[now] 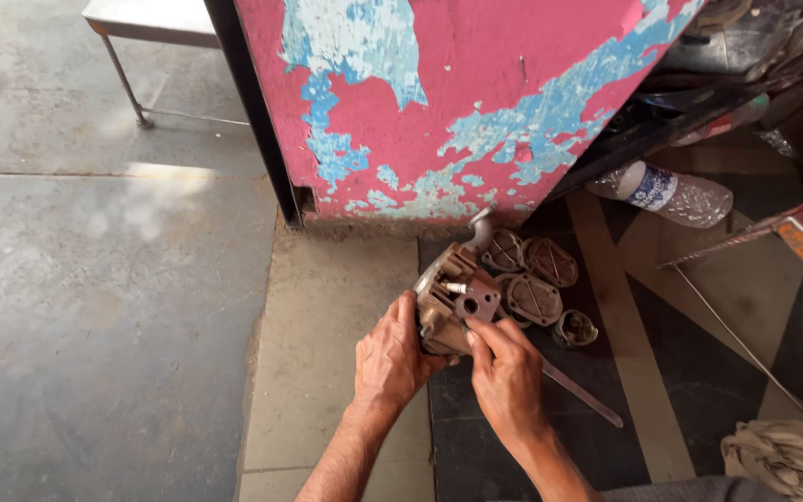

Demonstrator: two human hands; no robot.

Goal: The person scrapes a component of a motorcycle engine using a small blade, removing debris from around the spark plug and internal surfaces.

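My left hand [390, 356] grips the side of a rusty brown finned metal engine part [442, 296] held just above the floor. My right hand [506, 372] pinches a small flat plate with a round hole [479, 301] against the part's face, beside a short shiny stud [454, 287]. A curved pale pipe [480, 228] sticks up from the part's top.
Several round rusty covers [533, 297] and a small ring piece [575, 327] lie on the dark mat [476, 446] behind the part. A long thin metal strip [580, 394] lies to the right. A pink and blue peeling cabinet [457, 102], a plastic bottle [669, 192] and a rag [787, 455] are nearby.
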